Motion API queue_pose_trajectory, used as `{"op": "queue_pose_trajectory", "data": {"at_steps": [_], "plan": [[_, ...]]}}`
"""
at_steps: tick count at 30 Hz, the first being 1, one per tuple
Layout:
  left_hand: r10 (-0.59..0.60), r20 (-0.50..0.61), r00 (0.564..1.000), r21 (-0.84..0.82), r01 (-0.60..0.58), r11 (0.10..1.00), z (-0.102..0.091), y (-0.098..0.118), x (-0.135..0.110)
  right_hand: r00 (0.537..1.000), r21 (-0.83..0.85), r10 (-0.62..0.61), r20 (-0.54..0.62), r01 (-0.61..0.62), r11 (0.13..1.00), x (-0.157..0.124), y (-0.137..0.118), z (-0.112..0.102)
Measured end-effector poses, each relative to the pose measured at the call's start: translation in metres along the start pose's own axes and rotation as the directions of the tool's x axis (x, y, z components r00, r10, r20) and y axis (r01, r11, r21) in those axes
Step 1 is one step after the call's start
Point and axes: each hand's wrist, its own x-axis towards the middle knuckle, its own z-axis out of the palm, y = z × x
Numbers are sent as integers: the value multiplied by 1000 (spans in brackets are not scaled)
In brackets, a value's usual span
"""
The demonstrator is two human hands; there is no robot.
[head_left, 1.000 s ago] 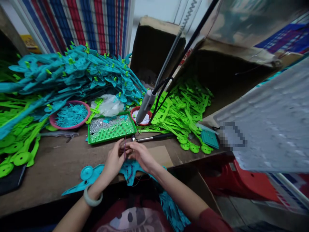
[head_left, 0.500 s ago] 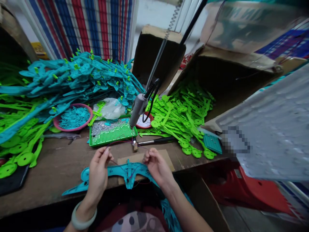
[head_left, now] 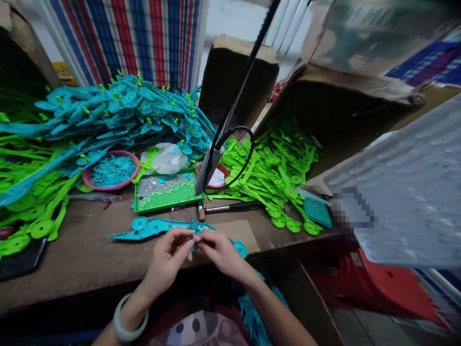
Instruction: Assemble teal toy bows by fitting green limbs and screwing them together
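Observation:
Close together over the front of the table, my left hand and my right hand meet at their fingertips, both in a pinch. The fingers cover most of what they grip; a thin purplish string shows just beyond them. Beneath and behind the hands lies a long teal plastic part, with a round disc near either end. Its middle is largely hidden by my fingers. A pale bangle circles my left wrist.
A screwdriver hangs over a green tray of small metal pieces. A hammer lies before it. Teal parts heap left, lime green parts right. A pink bowl holds teal pieces. Cardboard lies near the table edge.
My hands were apart with the string stretched from them; now they have come together. The teal part sits farther from me and left. The screwdriver's cable has swung into a wider loop.

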Motion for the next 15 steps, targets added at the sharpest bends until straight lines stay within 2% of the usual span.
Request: {"op": "queue_pose_trajectory", "data": {"at_steps": [2,3,5,6,7,9,12,15], "plan": [[97,-43,994,-51,-99,994,-12,7,1,989,-94,-9,-150,-5,996,1,6,-2],[116,-115,987,-105,-128,986,-22,9,2,968,-85,17,-251,-39,996,1,12,-6],[71,-316,946,-225,-148,963,-40,9,5,908,-2,89,-408,-99,995,0,27,-16],[25,-394,919,-265,-139,954,-47,6,5,890,49,123,-440,-113,992,-1,34,-22],[-20,-435,900,-281,-115,953,-52,2,6,884,91,150,-442,-121,988,-2,40,-26],[-67,-423,904,-254,-46,966,-53,-8,4,897,154,189,-399,-138,978,-4,44,-32],[-107,-273,956,-142,70,987,-39,-18,-3,948,167,203,-246,-165,972,-7,33,-33],[-106,-135,985,-58,99,993,-19,-16,-3,984,120,161,-80,-151,981,-7,11,-28]]}}
